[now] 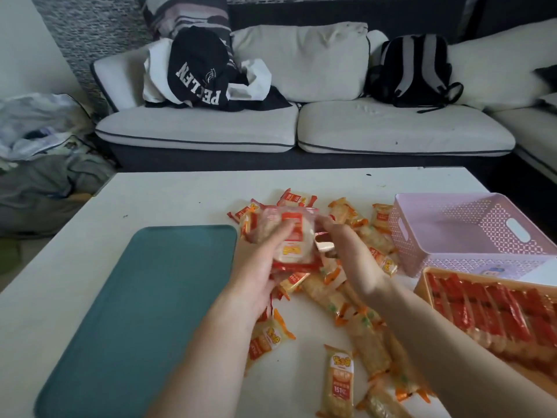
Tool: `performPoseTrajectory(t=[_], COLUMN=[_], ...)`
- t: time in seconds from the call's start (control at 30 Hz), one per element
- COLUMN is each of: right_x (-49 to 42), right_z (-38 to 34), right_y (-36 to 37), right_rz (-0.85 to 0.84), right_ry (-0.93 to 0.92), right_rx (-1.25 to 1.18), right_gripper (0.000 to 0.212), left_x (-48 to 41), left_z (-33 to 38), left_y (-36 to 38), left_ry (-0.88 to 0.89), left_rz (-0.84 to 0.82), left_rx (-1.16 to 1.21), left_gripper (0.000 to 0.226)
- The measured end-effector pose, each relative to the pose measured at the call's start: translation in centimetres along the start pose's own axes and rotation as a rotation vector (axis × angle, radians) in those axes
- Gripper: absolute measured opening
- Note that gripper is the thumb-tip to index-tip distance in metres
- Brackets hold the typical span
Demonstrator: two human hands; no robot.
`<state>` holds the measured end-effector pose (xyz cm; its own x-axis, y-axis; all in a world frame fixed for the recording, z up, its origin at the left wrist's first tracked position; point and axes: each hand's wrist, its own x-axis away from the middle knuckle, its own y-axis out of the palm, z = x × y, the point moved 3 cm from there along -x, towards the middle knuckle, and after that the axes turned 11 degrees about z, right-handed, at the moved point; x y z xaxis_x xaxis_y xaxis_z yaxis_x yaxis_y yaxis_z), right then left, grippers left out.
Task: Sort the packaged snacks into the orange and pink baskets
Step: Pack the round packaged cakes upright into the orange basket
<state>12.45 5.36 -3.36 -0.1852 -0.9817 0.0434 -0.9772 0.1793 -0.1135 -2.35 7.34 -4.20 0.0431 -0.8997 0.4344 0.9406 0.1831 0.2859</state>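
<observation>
Two baskets stand on the right of the surface (pixel 168 200): one pink basket (pixel 470 224) far, one orange basket (pixel 421 283) near. One teal tray (pixel 144 312) lies left. Loose orange-striped snack packets (pixel 339 384) number well over a dozen. The red packets (pixel 482 309) in the orange basket overlap too much to count. One black backpack (pixel 413 70) sits on the far sofa (pixel 391 128).

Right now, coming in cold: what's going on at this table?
A person is sorting snacks. Their left hand grips a small stack of red-wrapped packets above the pile of orange-wrapped snacks on the white table. The right hand reaches in beside the stack; motion blur hides its grip. The orange basket already holds rows of red packets. No snacks show in the pink basket.
</observation>
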Motion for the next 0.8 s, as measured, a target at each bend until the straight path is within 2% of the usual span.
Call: performPoseTrajectory(t=[0.03, 0.07, 0.1, 0.17, 0.23, 0.3, 0.37, 0.47, 0.53, 0.6, 0.63, 0.7, 0.8], right_x=[-1.1, -2.5, -4.1, -6.6, -8.3, -9.6, -10.6, -11.3, -11.8, -13.0, -13.7, -15.4, -17.4], right_z=[0.5, 1.0, 1.6, 2.5, 3.1, 3.4, 3.4, 2.2, -0.1, -2.5, -3.1, -2.9, -0.7], right_y=[-0.5, -1.2, -1.8, -2.0, -1.6, -2.0, -2.3, -3.1, -3.4, -2.5, -1.7, 1.2, 4.4], right_rz=[0.023, 0.056, 0.065, -0.012, -0.095, -0.079, -0.141, -0.334, -0.278, -0.096, -0.019, 0.008, -0.084], right_ry=[0.006, -0.022, -0.061, -0.116, -0.151, -0.225, -0.258, -0.182, -0.142, -0.114, -0.086, -0.052, -0.035], right_rx=[0.058, 0.227, 0.500, 1.000, 1.211, 1.315, 1.361, 1.373, 1.159, 0.808, 0.671, 0.620, 0.862], right_gripper=[0.052, 0.053, 0.054, 0.076, 0.087, 0.081, 0.064, 0.049, 0.032, 0.019, 0.017, 0.021, 0.032], left_x=[-0.6, -1.1, -1.6, -2.4, -3.0, -3.6, -4.2, -5.0, -5.6, -6.3, -6.6, -7.5, -9.7], left_z=[0.5, 0.9, 1.3, 1.9, 2.3, 2.5, 2.7, 2.7, 2.7, 2.6, 2.4, 2.3, 3.5], left_y=[-0.7, -1.3, -2.0, -3.4, -4.4, -5.2, -5.9, -6.4, -6.4, -6.4, -6.2, -6.3, -6.1], left_ry=[-0.031, -0.048, -0.052, -0.050, -0.050, -0.058, -0.060, -0.067, -0.062, -0.051, -0.043, -0.022, 0.001], left_rz=[0.057, 0.114, 0.165, 0.246, 0.297, 0.321, 0.331, 0.360, 0.374, 0.415, 0.441, 0.490, 0.489], left_rx=[0.081, 0.150, 0.202, 0.272, 0.317, 0.337, 0.337, 0.339, 0.346, 0.314, 0.276, 0.193, 0.100], left_gripper=[0.056, 0.056, 0.057, 0.057, 0.053, 0.051, 0.048, 0.050, 0.054, 0.053, 0.051, 0.052, 0.057])
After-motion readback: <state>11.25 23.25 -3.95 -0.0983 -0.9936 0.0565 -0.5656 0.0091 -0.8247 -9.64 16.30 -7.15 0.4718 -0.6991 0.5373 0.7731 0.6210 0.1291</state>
